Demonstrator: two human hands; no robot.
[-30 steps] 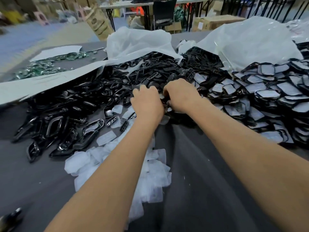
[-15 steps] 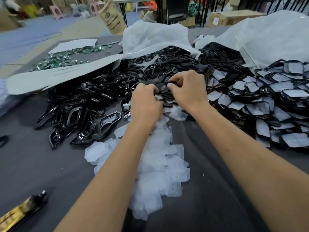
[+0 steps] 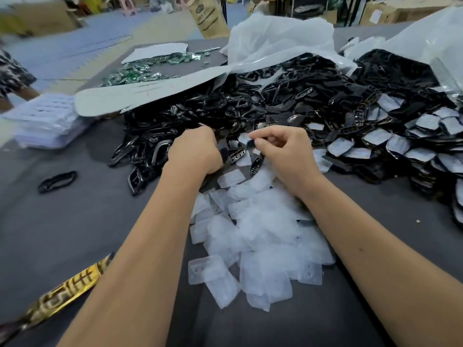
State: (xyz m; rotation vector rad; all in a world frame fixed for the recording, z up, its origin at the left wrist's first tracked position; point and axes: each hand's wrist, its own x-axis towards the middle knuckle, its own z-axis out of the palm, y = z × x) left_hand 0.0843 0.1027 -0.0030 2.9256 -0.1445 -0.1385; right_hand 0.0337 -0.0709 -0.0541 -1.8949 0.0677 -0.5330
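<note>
Just in front of a wide heap of black frames [image 3: 200, 113] on the grey table [image 3: 75, 221], the head view shows both bare hands raised close together. The right hand [image 3: 285, 151] pinches a small film-covered piece [image 3: 246, 142] between thumb and forefinger, its other fingers loosely curled, and holds it just above the near edge of the heap. The left hand [image 3: 194, 151] is balled with the knuckles up, just beside that piece; something dark shows at its thumb side, but I cannot tell whether it grips anything. Below the wrists lies a loose pile of clear film pieces [image 3: 255, 234], some with two small punched holes. To the right, dark parts with pale film on them [image 3: 413, 136] are stacked in overlapping rows. Crumpled white plastic bags [image 3: 275, 38] sit behind the heaps, and a long pale sheet [image 3: 150, 96] with faint red pen strokes rests on the far left of the frames. Beyond it lie green parts [image 3: 140, 71]. One black frame [image 3: 57, 181] lies alone on the left, well apart from the heap, near a stack of clear trays [image 3: 47, 121]. A gold strip [image 3: 65, 291] with black markings lies at the lower left; the markings are not legible. A brown paper sack [image 3: 208, 16] behind the table bears a round printed mark and lines of text, too blurred to read.
</note>
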